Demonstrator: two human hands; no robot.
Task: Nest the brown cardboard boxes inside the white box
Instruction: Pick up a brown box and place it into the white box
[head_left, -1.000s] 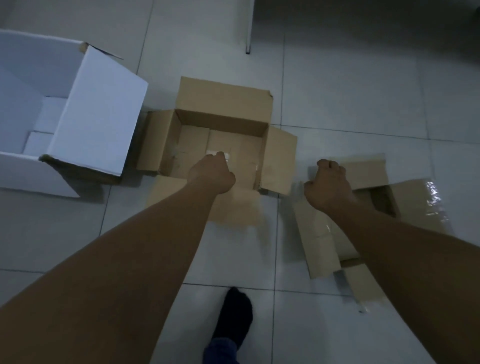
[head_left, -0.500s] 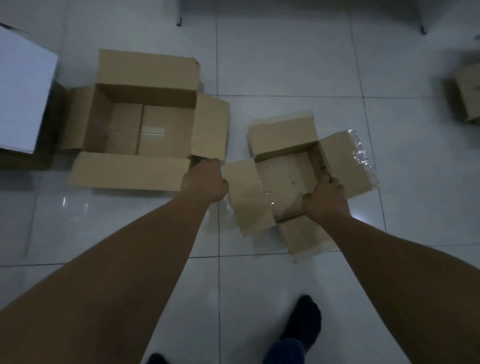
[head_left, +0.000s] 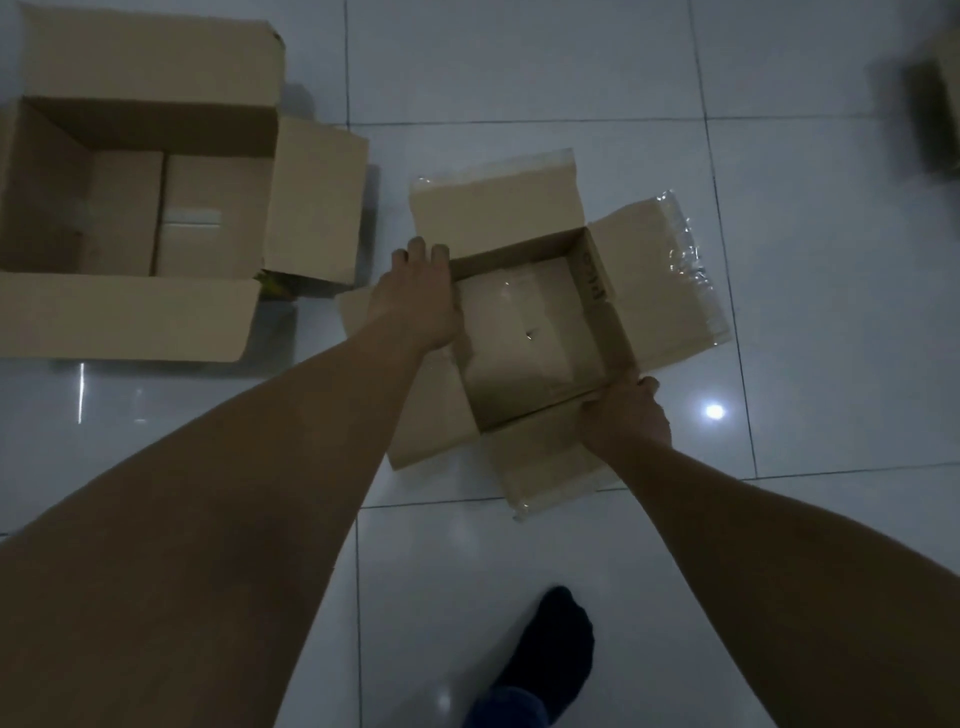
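No readable text, label, brand or number anywhere. Only candidate: dark handwritten marks on the inner face of the right-hand wall of the smaller brown box (head_left: 530, 338), just below where that wall meets the taped flap. Looks like marker scrawl running along the wall, too blurred and dim to make out as letters or digits. The larger brown box (head_left: 156, 208), to the left of the smaller one, shows a pale strip on its inner bottom panel; can't tell if it's tape or a label, nothing printed is legible on it. Clear tape on the smaller box's flaps is plain.
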